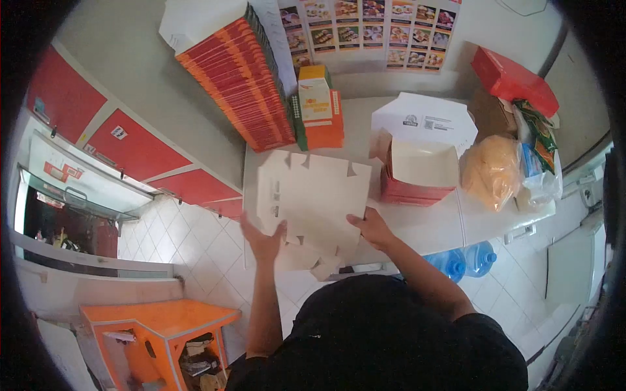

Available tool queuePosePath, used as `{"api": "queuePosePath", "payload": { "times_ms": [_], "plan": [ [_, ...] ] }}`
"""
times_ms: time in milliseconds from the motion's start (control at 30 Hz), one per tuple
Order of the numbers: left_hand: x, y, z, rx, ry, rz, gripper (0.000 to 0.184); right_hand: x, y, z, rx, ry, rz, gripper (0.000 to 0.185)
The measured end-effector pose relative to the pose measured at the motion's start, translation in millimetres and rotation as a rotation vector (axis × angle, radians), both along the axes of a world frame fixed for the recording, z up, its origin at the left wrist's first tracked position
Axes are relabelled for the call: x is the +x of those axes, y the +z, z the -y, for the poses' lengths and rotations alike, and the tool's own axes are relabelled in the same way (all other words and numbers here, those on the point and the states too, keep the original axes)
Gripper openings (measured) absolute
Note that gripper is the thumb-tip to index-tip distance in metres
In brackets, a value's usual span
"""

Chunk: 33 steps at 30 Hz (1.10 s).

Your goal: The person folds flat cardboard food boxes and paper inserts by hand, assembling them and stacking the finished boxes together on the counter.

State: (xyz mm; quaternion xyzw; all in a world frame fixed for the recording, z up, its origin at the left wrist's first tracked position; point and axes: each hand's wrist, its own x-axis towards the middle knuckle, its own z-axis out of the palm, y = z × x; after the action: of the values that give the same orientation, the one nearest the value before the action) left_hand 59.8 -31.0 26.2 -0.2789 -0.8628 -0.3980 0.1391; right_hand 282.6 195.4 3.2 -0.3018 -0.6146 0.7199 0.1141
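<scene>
Flat cardboard blank (323,202), pale, matte, notch-edged, held at the white table's (430,225) near left; printed flap points left, long axis unclear. Left hand (264,242) and right hand (375,231) half-curled, gripping opposite sides.

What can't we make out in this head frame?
- Underside of the cardboard box blank: faces away from the head camera.
- How far the left hand and right hand reach beneath: hidden by the blank.
- Print on the blank: too small and blurred.
- Wall menu: captions too small; top cut off by the picture edge.
- Blue water bottles: partly hidden by the table.
</scene>
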Motion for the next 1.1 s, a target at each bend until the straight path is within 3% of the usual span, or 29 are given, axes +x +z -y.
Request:
{"api": "queuePosePath", "payload": {
  "times_ms": [33, 100, 167, 200, 300, 400, 433, 500, 567, 600, 700, 767, 833, 933, 967, 1000, 1067, 1100],
  "plan": [
    [-15.8, 5.8, 1.3, 0.067, 0.011, -0.053, 0.064, 6.2, 20.6, -7.1, 0.026, 0.065, -0.037, 0.039],
    [-39.5, 20.4, 16.7, 0.172, -0.166, 0.09, 0.058, 22.2, 70.1, -22.5, 0.101, 0.223, 0.003, 0.035],
    [-53.4, 41.9, 41.0, 0.243, -0.543, 0.481, 0.056, 29.6, 65.5, -47.4, 0.228, 0.41, -0.208, 0.036],
    [-59.2, 31.1, 50.4, 0.261, -0.637, 0.684, 0.053, 32.1, 63.1, -52.0, 0.288, 0.499, -0.314, 0.038],
    [-54.5, -7.5, 64.0, 0.341, -0.805, 1.14, 0.038, 36.7, 89.4, -45.3, 0.34, 0.532, -0.287, 0.038],
    [-22.8, 53.9, 55.9, 0.01, -0.64, 0.907, 0.03, 28.1, 78.0, -51.4, 0.619, 0.539, -0.352, 0.037],
    [-29.1, 60.0, 62.2, -0.195, -0.681, 0.657, 0.041, 23.5, 81.2, -49.7, 0.761, 0.399, -0.377, 0.036],
    [-12.5, 83.3, 60.4, 0.003, -0.6, 0.674, 0.05, 10.6, 88.8, -38.7, 1.034, 0.1, -0.418, 0.035],
    [7.5, 94.2, 54.0, 0.266, -0.623, 0.845, 0.064, -3.0, 100.7, -22.6, 0.456, -0.206, -0.349, 0.031],
    [19.2, 102.4, 46.9, 0.241, -0.735, 0.919, 0.063, -11.0, 107.2, -14.5, 0.163, -0.349, -0.305, 0.029],
    [51.9, 118.7, 21.4, 0.127, -1.038, 1.004, 0.062, -52.2, 106.6, 7.6, -0.046, -0.366, -0.358, 0.038],
    [63.1, 103.3, 14.4, 0.018, -1.184, 0.891, 0.063, -61.6, 100.7, 16.1, -0.169, -0.379, -0.421, 0.047],
    [59.0, 88.4, 30.9, 0.264, -0.858, 0.905, 0.061, -58.6, 101.4, 11.6, -0.257, -0.389, -0.476, 0.056],
    [40.1, 84.0, 65.5, 0.445, -0.477, 0.969, 0.059, -4.6, 110.4, -26.8, -0.306, 0.095, -0.569, 0.062],
    [28.2, 80.9, 78.0, 0.448, -0.38, 0.975, 0.059, 8.6, 98.4, -37.2, -0.211, 0.177, -0.415, 0.064],
    [16.4, 77.9, 90.2, 0.452, -0.284, 0.981, 0.059, 20.4, 73.3, -46.1, -0.127, 0.25, -0.254, 0.067],
    [36.8, 107.7, 60.4, 0.491, -0.222, 0.86, 0.058, 38.4, 66.7, -38.8, -0.087, 0.431, -0.225, 0.077],
    [44.3, 110.4, 47.6, 0.529, -0.228, 0.806, 0.057, 31.1, 87.2, -21.2, -0.122, 0.544, -0.369, 0.087]
  ]
}}
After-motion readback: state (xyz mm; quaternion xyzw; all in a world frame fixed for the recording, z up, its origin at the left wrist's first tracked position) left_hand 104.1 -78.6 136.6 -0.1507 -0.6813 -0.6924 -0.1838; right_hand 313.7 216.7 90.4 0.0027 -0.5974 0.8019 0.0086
